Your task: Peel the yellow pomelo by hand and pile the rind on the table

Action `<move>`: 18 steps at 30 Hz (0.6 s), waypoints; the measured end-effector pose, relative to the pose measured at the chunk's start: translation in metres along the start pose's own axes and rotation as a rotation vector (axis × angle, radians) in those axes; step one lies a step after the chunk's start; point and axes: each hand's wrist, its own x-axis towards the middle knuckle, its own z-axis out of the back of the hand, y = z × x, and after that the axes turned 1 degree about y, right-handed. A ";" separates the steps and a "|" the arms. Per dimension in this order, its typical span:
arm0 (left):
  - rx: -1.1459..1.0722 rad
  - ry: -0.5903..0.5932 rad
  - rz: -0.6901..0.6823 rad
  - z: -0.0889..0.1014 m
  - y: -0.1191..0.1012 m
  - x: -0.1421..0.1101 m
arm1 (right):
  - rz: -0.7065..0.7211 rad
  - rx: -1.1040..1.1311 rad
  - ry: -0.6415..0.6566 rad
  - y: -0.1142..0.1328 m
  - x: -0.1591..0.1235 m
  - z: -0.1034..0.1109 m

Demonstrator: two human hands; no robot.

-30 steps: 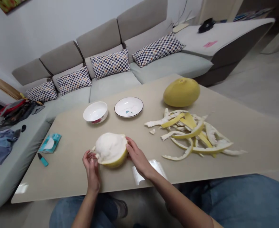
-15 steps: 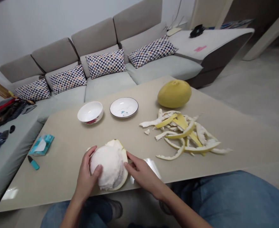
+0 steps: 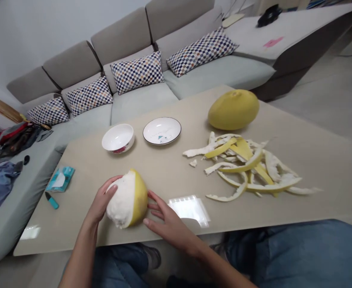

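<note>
A partly peeled pomelo (image 3: 122,202) is near the front edge of the table, its white pith bare on the left and yellow rind left on the right. My left hand (image 3: 101,200) wraps round the pith side, thumb on top and the other fingers partly hidden behind the fruit. At the rind side, my right hand (image 3: 164,220) has its fingers apart, the fingertips close to or touching the yellow skin. Strips of yellow peel (image 3: 247,164) lie in a loose heap to the right. Behind them rests a whole pomelo (image 3: 233,110).
A white bowl (image 3: 118,138) and a dark-rimmed plate (image 3: 162,131) stand towards the back of the table (image 3: 82,208). On the left lie a teal tissue pack (image 3: 60,179) and a small teal-handled knife (image 3: 52,200). A grey sofa (image 3: 140,104) with checkered cushions runs behind.
The pomelo has been turned, so its yellow rind faces right. My left hand has taken hold of the pith side. My right hand's fingers have loosened and spread beside the rind.
</note>
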 end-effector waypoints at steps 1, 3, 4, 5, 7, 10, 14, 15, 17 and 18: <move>-0.067 0.004 0.034 0.002 0.001 0.004 | -0.006 0.032 0.001 -0.002 0.005 -0.002; -0.151 0.004 0.069 0.004 0.002 0.010 | 0.001 0.063 -0.005 -0.005 0.016 -0.007; -0.172 0.005 0.078 0.004 0.002 0.012 | 0.010 0.068 -0.009 -0.006 0.021 -0.008; -0.185 0.008 0.084 0.004 0.002 0.014 | 0.021 0.072 -0.013 -0.007 0.025 -0.010; -0.201 0.010 0.093 0.002 0.002 0.016 | 0.049 0.077 -0.026 -0.008 0.030 -0.011; -0.219 0.009 0.113 0.001 0.000 0.017 | 0.064 0.000 -0.085 -0.008 0.030 -0.010; -0.210 0.034 0.124 0.000 -0.002 0.014 | 0.052 -0.200 -0.180 -0.006 0.024 -0.007; -0.214 0.046 0.124 -0.002 -0.001 0.012 | 0.058 -0.231 -0.194 -0.005 0.021 -0.005; -0.238 0.055 0.129 -0.009 0.001 0.010 | 0.074 -0.278 -0.219 -0.002 0.017 0.000; -0.257 0.048 0.134 -0.014 0.003 0.010 | 0.080 -0.301 -0.238 0.000 0.014 0.003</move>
